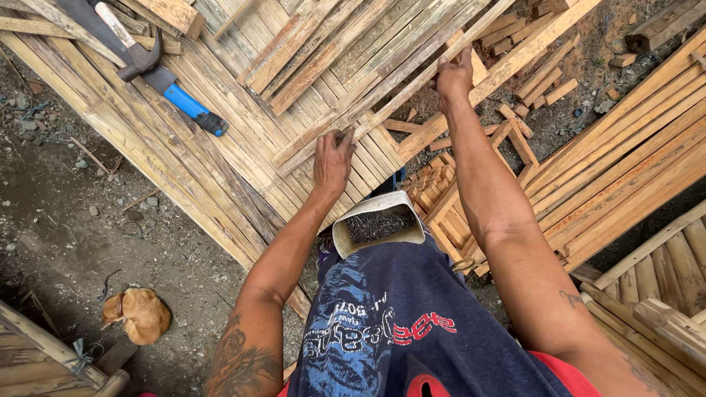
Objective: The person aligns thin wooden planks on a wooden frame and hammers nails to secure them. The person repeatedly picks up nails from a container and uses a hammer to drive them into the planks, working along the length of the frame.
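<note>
Slat (412, 77): I see it running diagonally, lower-left to upper-right.
Left hand (332, 158): pinching its near end.
Right hand (454, 73): gripping farther up.

Soft, even daylight fills the scene, with no hard-edged shadows and no glare. The bamboo slat panel (243, 147) is evenly lit and sharp, its grain clear. Left of it the dirt ground (66, 213) looks duller. Straight slats bow near the frame edges, a wide-lens distortion. Below the panel, the shorts (397, 323) close to the lens look slightly soft.
</note>
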